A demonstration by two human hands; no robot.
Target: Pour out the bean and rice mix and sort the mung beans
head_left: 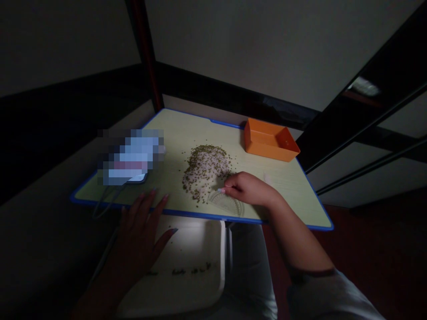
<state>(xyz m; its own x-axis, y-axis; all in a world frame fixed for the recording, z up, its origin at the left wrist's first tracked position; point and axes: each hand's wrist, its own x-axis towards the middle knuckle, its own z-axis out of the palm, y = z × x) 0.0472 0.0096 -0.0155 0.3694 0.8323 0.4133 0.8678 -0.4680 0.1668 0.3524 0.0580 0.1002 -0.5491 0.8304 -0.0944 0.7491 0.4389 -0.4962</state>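
A pile of small greenish-brown beans [207, 171] lies in the middle of a pale table [293, 186] with a blue edge. My right hand [248, 189] rests beside the pile's near right side, fingers pinched on a clear plastic protractor [227, 203] lying flat on the table. My left hand [142, 231] is open, fingers spread, lying on the left rim of a white tray [200, 249] held below the table's front edge. A few beans [190, 270] lie in that tray.
An orange rectangular bin [270, 141] stands at the table's far right corner. A phone, blurred out, lies at the left [133, 175] with a cable [103, 204] hanging over the front edge. Dark frame bars stand behind and to the right.
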